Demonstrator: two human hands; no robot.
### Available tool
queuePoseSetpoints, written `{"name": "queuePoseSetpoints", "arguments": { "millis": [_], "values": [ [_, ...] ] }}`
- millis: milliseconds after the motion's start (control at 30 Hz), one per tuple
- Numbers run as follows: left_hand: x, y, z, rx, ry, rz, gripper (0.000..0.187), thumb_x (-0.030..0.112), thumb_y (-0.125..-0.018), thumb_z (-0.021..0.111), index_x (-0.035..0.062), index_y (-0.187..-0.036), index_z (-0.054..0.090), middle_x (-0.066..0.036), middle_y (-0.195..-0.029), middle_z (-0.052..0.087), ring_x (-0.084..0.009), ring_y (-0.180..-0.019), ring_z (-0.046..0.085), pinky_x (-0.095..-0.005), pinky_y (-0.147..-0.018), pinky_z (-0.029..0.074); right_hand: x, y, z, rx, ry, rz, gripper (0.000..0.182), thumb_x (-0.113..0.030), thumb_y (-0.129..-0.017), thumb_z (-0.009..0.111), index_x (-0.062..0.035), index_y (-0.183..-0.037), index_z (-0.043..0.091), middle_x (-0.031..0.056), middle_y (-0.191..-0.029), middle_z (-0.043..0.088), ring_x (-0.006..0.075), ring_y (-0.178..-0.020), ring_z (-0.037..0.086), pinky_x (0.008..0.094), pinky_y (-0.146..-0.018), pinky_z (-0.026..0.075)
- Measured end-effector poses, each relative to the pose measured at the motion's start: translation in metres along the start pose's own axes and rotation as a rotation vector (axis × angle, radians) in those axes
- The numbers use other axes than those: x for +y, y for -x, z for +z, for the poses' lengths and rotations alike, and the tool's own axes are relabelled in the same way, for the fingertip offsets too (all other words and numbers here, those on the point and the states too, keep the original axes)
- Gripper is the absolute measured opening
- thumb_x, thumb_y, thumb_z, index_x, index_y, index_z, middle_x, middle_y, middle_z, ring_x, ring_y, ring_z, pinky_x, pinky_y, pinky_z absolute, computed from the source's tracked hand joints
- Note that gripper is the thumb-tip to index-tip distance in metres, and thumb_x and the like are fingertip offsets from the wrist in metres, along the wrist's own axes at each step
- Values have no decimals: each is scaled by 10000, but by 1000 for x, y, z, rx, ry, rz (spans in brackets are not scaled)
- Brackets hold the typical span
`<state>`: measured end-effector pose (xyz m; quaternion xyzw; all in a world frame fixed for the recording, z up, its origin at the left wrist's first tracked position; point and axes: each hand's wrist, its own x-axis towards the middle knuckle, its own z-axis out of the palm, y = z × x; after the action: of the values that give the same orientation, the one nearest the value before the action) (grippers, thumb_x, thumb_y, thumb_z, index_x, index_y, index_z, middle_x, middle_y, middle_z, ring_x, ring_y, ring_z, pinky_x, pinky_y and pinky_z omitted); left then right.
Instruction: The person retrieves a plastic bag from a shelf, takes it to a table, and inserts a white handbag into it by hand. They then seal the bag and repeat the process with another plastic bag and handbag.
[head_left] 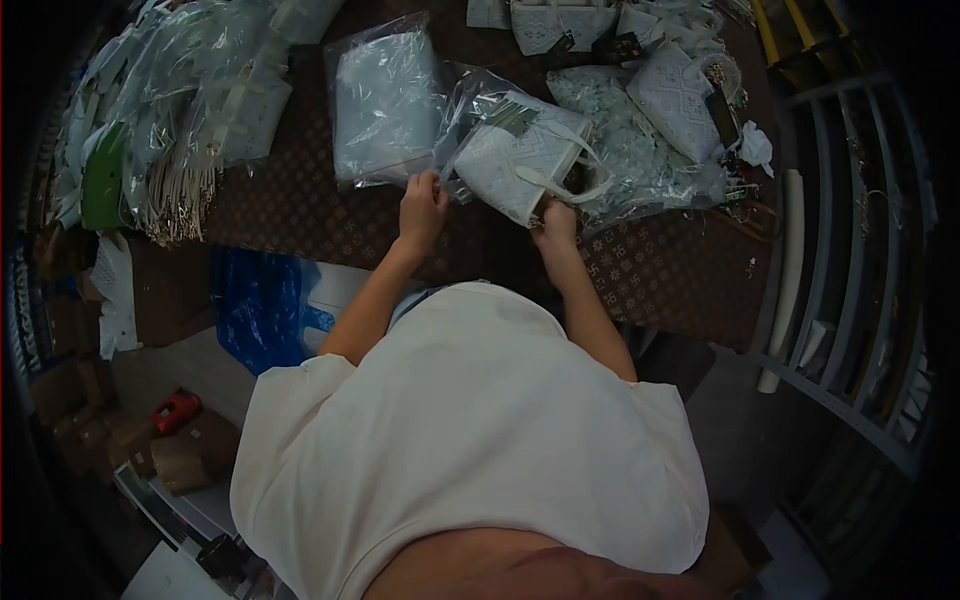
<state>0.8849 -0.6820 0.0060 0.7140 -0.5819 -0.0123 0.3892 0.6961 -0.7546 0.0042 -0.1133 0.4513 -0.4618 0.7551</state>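
A small white handbag [505,165] with an embossed pattern and looped handles lies tilted on the brown patterned table. My right hand [556,225] grips it at the open top edge, its fingertips partly hidden by the rim and a handle. Crumpled clear plastic [470,95] touches the handbag's left side. My left hand [424,208] has its fingers pinched on the edge of clear plastic, at the lower right corner of a flat stack of clear plastic bags [385,105].
Plastic-wrapped handbags with tassels [185,190] are heaped at the left. Another white handbag [675,100] rests on a plastic bag of pale green filling [640,165] at the right. Metal racks [850,220] stand along the right side. A blue plastic bag [258,305] hangs below the table's front edge.
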Motion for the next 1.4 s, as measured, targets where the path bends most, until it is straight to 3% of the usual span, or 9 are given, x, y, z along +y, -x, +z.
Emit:
{"name": "queuePoseSetpoints", "arguments": {
  "millis": [267,400,467,500,567,700,767,933,1400],
  "values": [
    [40,-32,-5,-96,233,-286,200,63,-746,538,32,-942,512,-163,-643,559,-354,-573,555,-410,-510,433,48,0,-16,-28,187,-29,290,-142,-835,509,-14,-1095,499,93,-1012,551,229,-819,564,337,-749,462],
    [35,-53,-3,-206,-83,280,280,86,-747,524,81,-1027,525,-106,-660,531,-288,-606,557,-376,-509,422,67,17,-23,-377,720,53,291,-165,-825,537,-34,-1085,534,109,-981,577,233,-845,568,325,-739,457],
    [36,-50,-5,-317,-145,425,311,96,-741,522,101,-1052,528,-84,-680,515,-266,-629,552,-362,-528,418,56,35,-4,-377,592,788,231,-184,-847,521,-47,-1024,581,91,-942,603,201,-816,579,292,-736,456],
    [30,-40,-11,-340,-183,530,323,113,-738,518,103,-1060,523,-69,-707,495,-252,-661,537,-353,-564,412,45,45,4,-375,589,785,231,-184,-847,521,-47,-1024,581,91,-942,603,201,-816,579,292,-736,456],
    [13,-15,-19,-363,-224,634,335,130,-734,514,105,-1068,518,-54,-735,475,-239,-693,523,-344,-599,405,17,63,19,-1266,1397,247,308,-295,-845,530,-4,-912,606,88,-815,616,163,-768,586,283,-686,465],
    [-18,29,-24,-150,-218,280,342,105,-730,561,55,-1056,473,-89,-812,493,-264,-751,508,-357,-657,399,-54,39,16,-679,770,10,172,-151,-823,555,5,-866,613,106,-795,623,166,-767,595,297,-653,474],
    [-18,37,-20,-84,-199,97,342,90,-732,575,37,-1049,458,-106,-839,507,-279,-786,517,-368,-674,412,-84,3,4,-340,1363,-693,174,-85,-775,576,7,-921,600,140,-802,617,203,-767,604,317,-661,476],
    [-10,20,-2,9,96,-151,276,75,-778,586,24,-1018,461,-180,-889,553,-326,-795,566,-371,-678,465,-79,-73,-19,-453,1513,-964,164,-26,-741,534,2,-888,602,173,-865,610,359,-799,576,399,-699,461],
    [-14,92,-37,-320,67,-59,84,-38,-691,551,21,-725,502,-164,-692,551,-336,-661,561,-377,-565,451,-61,12,-115,-879,1784,-870,119,-13,-683,504,-38,-799,499,142,-708,484,342,-692,527,418,-577,428]
  ]
}}
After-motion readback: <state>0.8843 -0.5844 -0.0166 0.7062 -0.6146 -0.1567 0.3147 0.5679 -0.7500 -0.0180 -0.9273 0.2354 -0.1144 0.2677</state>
